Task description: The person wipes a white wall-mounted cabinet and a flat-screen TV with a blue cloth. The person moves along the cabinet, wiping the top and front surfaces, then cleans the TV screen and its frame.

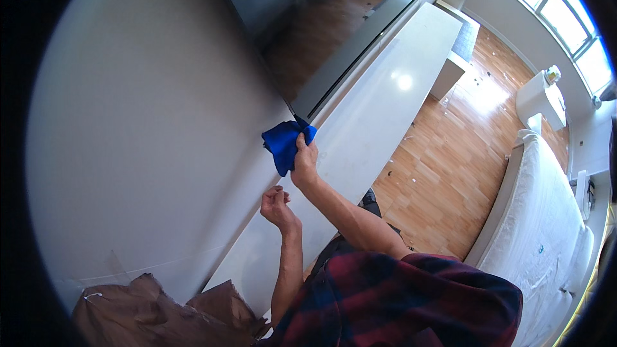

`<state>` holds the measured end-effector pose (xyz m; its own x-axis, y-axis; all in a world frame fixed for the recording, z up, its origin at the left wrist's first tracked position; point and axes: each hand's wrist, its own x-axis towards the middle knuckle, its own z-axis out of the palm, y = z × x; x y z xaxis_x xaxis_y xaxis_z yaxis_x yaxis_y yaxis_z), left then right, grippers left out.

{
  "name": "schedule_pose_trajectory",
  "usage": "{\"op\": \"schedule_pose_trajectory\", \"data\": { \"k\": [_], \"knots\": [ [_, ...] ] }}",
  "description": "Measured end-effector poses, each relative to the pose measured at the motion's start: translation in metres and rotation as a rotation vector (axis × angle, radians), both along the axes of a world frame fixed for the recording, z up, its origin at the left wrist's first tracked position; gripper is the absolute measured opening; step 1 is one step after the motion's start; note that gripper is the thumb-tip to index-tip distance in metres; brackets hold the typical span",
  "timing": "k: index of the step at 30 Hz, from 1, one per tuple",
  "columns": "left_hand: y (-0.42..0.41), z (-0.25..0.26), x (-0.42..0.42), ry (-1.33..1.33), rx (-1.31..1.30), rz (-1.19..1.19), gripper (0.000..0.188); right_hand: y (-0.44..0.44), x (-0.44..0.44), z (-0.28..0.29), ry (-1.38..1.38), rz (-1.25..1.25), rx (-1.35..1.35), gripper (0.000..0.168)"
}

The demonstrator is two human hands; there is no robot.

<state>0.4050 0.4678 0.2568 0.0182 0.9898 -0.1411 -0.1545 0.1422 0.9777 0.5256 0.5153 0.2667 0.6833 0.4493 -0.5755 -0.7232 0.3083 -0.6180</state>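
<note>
My right hand (pixel 304 161) grips a blue cleaning cloth (pixel 283 142), thumb on top. The cloth is folded around the lower near corner of a wall-mounted television (pixel 332 24), and its loose part hangs beside the wall. Below it, my left hand (pixel 277 207) is raised near the wall with its fingers loosely curled; I see nothing in it. Both forearms reach over a long white cabinet top (pixel 385 86) that runs along the wall under the screen. The dark screen reflects the floor and the cabinet.
Crumpled brown sheeting (pixel 159 313) lies at the lower left. To the right, a bed mattress in clear plastic (pixel 530 217) stands on the wood floor (pixel 443 168), which has scattered debris. A white bedside cabinet (pixel 537 101) is near the window (pixel 559 5).
</note>
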Motion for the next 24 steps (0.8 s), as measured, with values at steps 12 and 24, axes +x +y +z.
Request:
{"op": "schedule_pose_trajectory", "data": {
  "k": [12,24],
  "knots": [
    [-0.005,-0.049,-0.01,0.048,-0.327,-0.198,0.009,-0.156,0.09,-0.135,-0.542,0.222,-0.801,0.026],
    [0.01,0.0,0.044,-0.065,-0.115,-0.201,0.008,-0.07,0.137,0.072,-1.134,-0.328,-0.401,0.048]
  ]
}}
